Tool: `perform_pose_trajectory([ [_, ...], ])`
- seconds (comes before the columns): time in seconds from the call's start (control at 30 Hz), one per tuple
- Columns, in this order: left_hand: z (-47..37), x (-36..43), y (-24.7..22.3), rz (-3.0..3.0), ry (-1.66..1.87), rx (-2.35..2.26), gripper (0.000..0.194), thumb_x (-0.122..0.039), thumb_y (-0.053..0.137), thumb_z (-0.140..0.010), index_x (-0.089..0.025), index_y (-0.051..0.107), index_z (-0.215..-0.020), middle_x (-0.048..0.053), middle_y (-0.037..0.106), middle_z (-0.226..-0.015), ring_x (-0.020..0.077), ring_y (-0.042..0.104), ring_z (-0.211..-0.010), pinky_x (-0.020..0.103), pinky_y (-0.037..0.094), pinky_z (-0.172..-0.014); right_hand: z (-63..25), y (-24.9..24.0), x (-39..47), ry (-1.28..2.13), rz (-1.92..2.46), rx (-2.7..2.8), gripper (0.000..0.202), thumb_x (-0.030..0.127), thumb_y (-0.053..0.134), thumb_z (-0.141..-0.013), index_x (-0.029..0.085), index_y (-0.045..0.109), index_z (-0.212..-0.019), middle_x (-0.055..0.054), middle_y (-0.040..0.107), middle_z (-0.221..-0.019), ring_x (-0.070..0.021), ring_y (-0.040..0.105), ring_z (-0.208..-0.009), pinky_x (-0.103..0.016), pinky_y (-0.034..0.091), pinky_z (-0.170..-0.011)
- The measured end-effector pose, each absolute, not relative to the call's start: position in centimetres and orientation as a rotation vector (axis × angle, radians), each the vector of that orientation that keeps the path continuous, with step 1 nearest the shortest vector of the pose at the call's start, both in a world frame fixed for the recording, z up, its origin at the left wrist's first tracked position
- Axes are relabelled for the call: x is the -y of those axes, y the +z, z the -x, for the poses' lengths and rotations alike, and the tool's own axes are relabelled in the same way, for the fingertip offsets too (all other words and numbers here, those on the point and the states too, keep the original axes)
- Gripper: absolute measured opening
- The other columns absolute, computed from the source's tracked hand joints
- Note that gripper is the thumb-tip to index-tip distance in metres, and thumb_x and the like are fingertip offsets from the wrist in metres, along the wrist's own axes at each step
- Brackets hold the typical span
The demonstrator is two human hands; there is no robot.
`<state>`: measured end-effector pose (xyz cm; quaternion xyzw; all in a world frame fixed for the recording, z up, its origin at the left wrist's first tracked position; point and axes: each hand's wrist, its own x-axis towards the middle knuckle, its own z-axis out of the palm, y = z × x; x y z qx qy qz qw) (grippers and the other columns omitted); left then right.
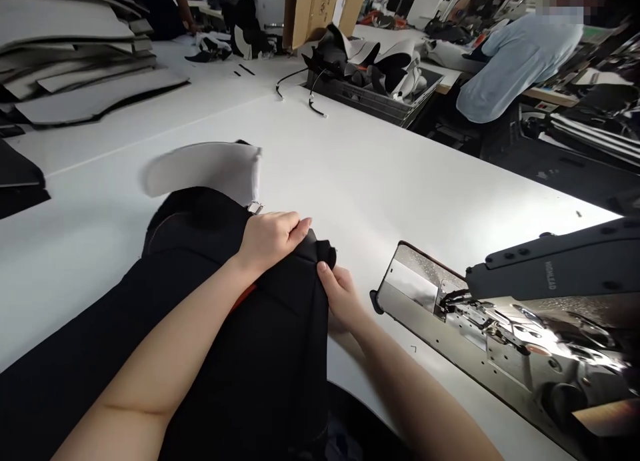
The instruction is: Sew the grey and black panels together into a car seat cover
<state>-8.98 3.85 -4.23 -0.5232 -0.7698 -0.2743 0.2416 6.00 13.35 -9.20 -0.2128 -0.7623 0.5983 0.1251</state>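
A gray plastic crate (370, 104) stood at the far side of a white surface (350, 164), heaped with black and pale gray cut pieces (395, 67) that rose above its rim. Just behind it was a cardboard box (323, 14); its contents could not be seen. At right, a dark bin (555, 164) stood beyond the surface, near layered pieces with white edges (595, 134).

The black cloth (265, 367) lay in the foreground, running off the bottom of the view. It was matte, with seam lines, a sliver of orange beneath the left forearm, and a rolled or folded end at upper right. A pale gray panel (210, 167) curved out at its far end, with a small shiny piece (255, 208) at the panel's corner.

The left hand (274, 237) was closed over the cloth near its far edge; the right hand (343, 291) pinched the folded end, thumb on top.

A white stretch of the surface separated the right hand from a sewing machine (540, 274) marked HIGHLEAD. Another broad stretch reached from the cloth to the crate, with two dark cords (315, 104) near the crate. The surface's far right edge slanted from the crate toward the machine; its near edge curved below the right forearm.
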Motion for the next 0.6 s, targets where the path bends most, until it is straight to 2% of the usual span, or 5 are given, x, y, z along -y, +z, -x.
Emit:
perform_pose_trajectory([
  [0.13, 11.6, -4.4, -6.5, 1.339, -0.63, 2.32, 0.049, -0.046, 0.039, -0.094, -0.018, 0.05, -0.056, 0.003, 0.055, -0.052, 0.0151, 0.052, -0.05, 0.028, 0.02, -0.047, -6.8, -7.9, -12.8, 1.511, 0.723, 2.56, 0.05, 0.058, 0.034, -0.089, 0.021, 0.026, -0.057, 0.005, 0.026, -0.051, -0.0094, 0.027, -0.048, -0.024, 0.022, -0.046],
  [0.27, 13.7, -4.1, -6.9, 1.178, -0.539, 2.411, 0.049, -0.048, 0.037, -0.094, -0.018, 0.054, -0.059, 0.006, 0.057, -0.054, 0.0183, 0.055, -0.053, 0.03, 0.018, -0.047, -7.5, -5.5, -11.0, 0.623, 0.796, 3.1, 0.048, 0.053, 0.048, -0.086, 0.02, 0.033, -0.054, 0.003, 0.039, -0.047, -0.0114, 0.037, -0.046, -0.026, 0.018, -0.047],
  [0.33, 13.8, -3.8, -6.2, 1.147, -0.528, 2.38, 0.047, -0.045, 0.038, -0.094, -0.018, 0.053, -0.059, 0.006, 0.057, -0.054, 0.0188, 0.056, -0.054, 0.03, 0.019, -0.048, -7.5, -5.0, -10.1, 0.343, 0.818, 3.174, 0.043, 0.047, 0.046, -0.088, 0.019, 0.04, -0.056, 0.0, 0.048, -0.052, -0.0135, 0.046, -0.048, -0.026, 0.018, -0.047],
  [0.47, 12.4, -3.4, -4.2, 1.185, -0.543, 2.263, 0.044, -0.039, 0.041, -0.094, -0.018, 0.053, -0.058, 0.004, 0.053, -0.051, 0.0179, 0.054, -0.054, 0.031, 0.021, -0.05, -6.7, -5.5, -9.5, 0.27, 0.812, 3.256, 0.037, 0.033, 0.039, -0.093, 0.018, 0.048, -0.061, -0.002, 0.057, -0.058, -0.0152, 0.056, -0.054, -0.026, 0.02, -0.048],
  [0.6, 10.7, -3.2, -2.5, 1.246, -0.547, 2.187, 0.043, -0.036, 0.041, -0.095, -0.018, 0.054, -0.058, 0.002, 0.05, -0.048, 0.0165, 0.051, -0.05, 0.031, 0.023, -0.051, -6.0, -6.2, -10.3, 0.263, 0.857, 3.2, 0.042, 0.047, 0.042, -0.093, 0.02, 0.046, -0.062, -0.003, 0.056, -0.059, -0.0178, 0.056, -0.056, -0.027, 0.021, -0.049],
])
